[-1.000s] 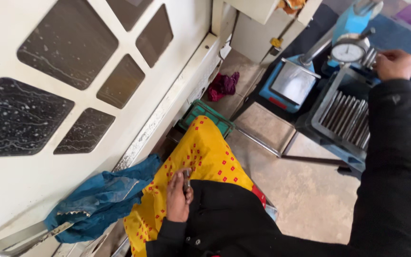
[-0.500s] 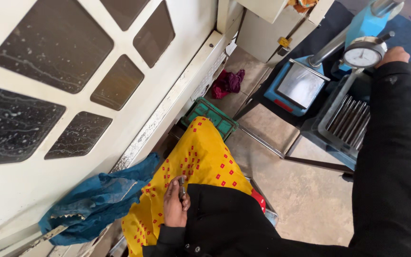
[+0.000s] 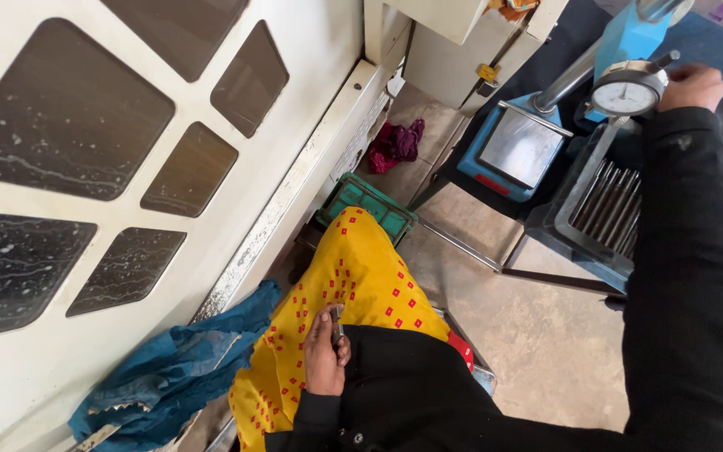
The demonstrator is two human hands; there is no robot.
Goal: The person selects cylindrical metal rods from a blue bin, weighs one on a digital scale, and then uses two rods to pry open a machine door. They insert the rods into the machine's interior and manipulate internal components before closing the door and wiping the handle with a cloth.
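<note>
Left hand [image 3: 325,351]: unmoved on the yellow cloth [image 3: 353,276], curled around a small metal piece [image 3: 338,321].
Right hand [image 3: 692,84]: shifted up beside the dial gauge [image 3: 627,90]; grip cannot be told.

Workshop: dial gauge [image 3: 627,92] stand, tray of metal rods [image 3: 608,201].

**What you can't really make out here**

Small metal piece [image 3: 338,321] in the left hand [image 3: 325,356] is mostly covered by fingers [image 3: 340,350], too tiny to identify. Right hand [image 3: 693,84] at 1 o'clock sits half behind the dial gauge [image 3: 627,93]. Rod tray [image 3: 579,219] is partly hidden by the sleeve [image 3: 688,276].
</note>
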